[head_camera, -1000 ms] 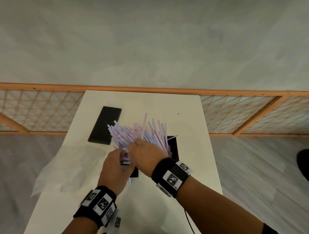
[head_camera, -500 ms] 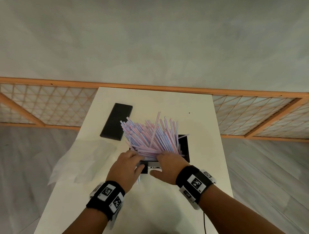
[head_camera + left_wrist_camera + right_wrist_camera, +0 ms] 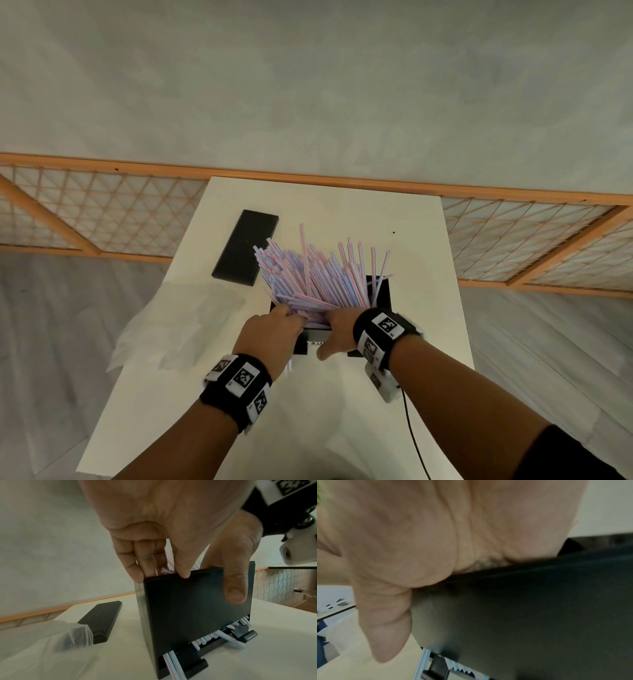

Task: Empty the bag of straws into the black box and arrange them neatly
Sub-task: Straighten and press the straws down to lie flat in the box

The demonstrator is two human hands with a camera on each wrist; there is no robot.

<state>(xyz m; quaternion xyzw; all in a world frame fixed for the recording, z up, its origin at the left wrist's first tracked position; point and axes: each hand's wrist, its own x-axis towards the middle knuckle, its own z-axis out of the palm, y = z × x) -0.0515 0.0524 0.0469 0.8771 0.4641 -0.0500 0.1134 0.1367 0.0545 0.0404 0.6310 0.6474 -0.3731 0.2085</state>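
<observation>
The black box (image 3: 384, 291) stands upright on the white table (image 3: 342, 212). Pink, blue and white straws (image 3: 318, 274) fan out of its top, leaning to the far left. My left hand (image 3: 289, 313) has its fingertips (image 3: 137, 577) on the near rim, against the straw ends. My right hand (image 3: 330, 329) pinches the near wall. Its thumb (image 3: 385, 635) lies down the front and its fingers are hidden inside. Several straw ends (image 3: 204, 641) poke out of the box's bottom slot.
The flat black lid (image 3: 245, 246) lies at the far left of the table. The empty clear bag (image 3: 181, 325) is crumpled over the left edge. A thin black cable (image 3: 414, 435) trails off the near right. A wooden lattice rail (image 3: 308, 178) runs behind the table.
Both hands have let go of the straw bundle and dropped to the box's near rim. The straws now stand in the box and fan out wider.
</observation>
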